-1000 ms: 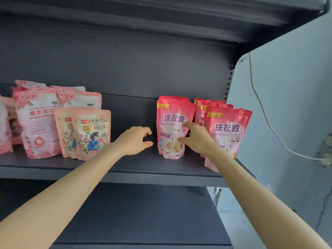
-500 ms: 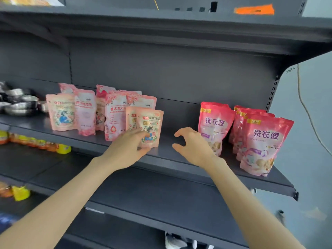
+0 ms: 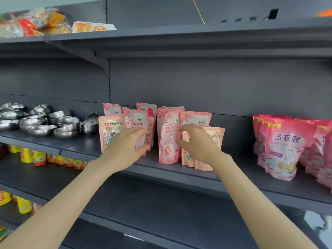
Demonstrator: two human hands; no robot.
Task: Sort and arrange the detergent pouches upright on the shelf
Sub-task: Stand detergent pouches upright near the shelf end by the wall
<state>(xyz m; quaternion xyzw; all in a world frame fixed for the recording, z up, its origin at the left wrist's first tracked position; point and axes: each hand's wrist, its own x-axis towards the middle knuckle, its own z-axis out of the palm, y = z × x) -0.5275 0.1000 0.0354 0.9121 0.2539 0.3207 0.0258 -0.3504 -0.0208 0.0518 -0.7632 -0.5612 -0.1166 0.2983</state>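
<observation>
Detergent pouches (image 3: pixel 168 137) stand in a pale pink cluster near the middle of the dark grey shelf (image 3: pixel 233 178), some upright, some leaning on each other. The left hand (image 3: pixel 124 150) curls its fingers around a flowered pouch (image 3: pixel 136 123) in the cluster's left part; the right hand (image 3: pixel 197 144) pinches the top of a small peach pouch (image 3: pixel 215 139) at the cluster's right end. Well apart toward the shelf's right edge stand the deeper pink pouches (image 3: pixel 285 146), with bare shelf between the groups. Steel bowls (image 3: pixel 43 123) crowd the left section, close beside the pale cluster. Snack packets (image 3: pixel 36 22) lie on the shelf above; yellow packs (image 3: pixel 32 157) sit on the one below. The front edge is clear before both hands.
</observation>
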